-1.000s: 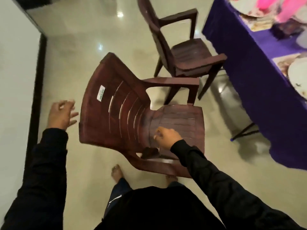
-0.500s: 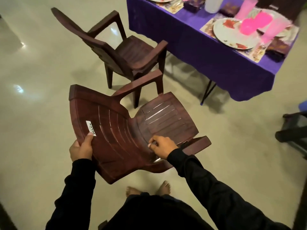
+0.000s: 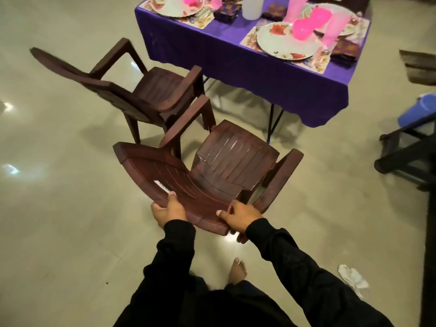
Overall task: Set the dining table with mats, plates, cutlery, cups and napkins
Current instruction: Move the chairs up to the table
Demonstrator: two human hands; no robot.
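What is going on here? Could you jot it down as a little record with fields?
left hand: grips the top edge of the near chair's back
right hand: grips the same edge, nearer the armrest
near chair: brown plastic, carried tilted, seat facing the table
second chair: same kind, standing beside the table
table: purple cloth, laid with a flowered plate and pink cups
floor: crumpled paper at lower right
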